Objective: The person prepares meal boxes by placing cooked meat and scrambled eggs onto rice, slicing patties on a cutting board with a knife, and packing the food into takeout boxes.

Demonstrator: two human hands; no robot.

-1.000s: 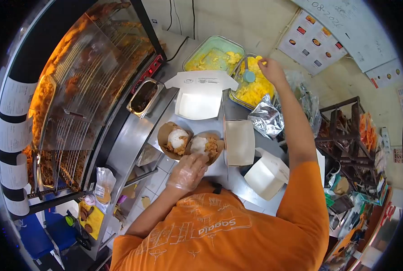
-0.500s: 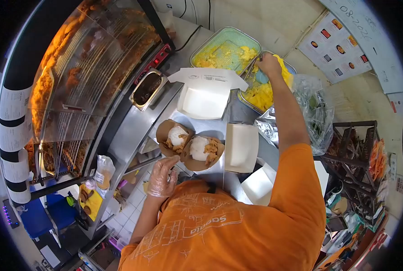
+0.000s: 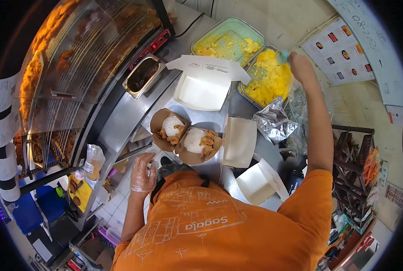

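Note:
My right hand (image 3: 302, 67) is raised at the right edge of a metal tray of yellow scrambled egg (image 3: 268, 77). Its fingers are closed around a utensil with a teal end (image 3: 282, 56), which is blurred, so its exact kind is unclear. My left hand (image 3: 143, 172), in a clear plastic glove, hovers at the counter's near edge with loosely bent fingers and nothing visible in it. Closest to it are two brown paper containers, one (image 3: 169, 128) on the left and one (image 3: 199, 143) on the right, each holding white rice and fried chicken pieces.
An open white box (image 3: 201, 92) stands behind the brown containers; more white boxes (image 3: 240, 142) are to their right. A mesh-lined tray (image 3: 228, 40), a sauce pan (image 3: 142, 76) and crumpled foil (image 3: 276, 121) surround them. The glass food warmer (image 3: 79, 67) borders the left, a dark rack (image 3: 353, 167) the right.
My right hand has moved from over the egg tray to its right side, carrying the teal-ended utensil. My left hand has drawn left and down, away from the brown containers.

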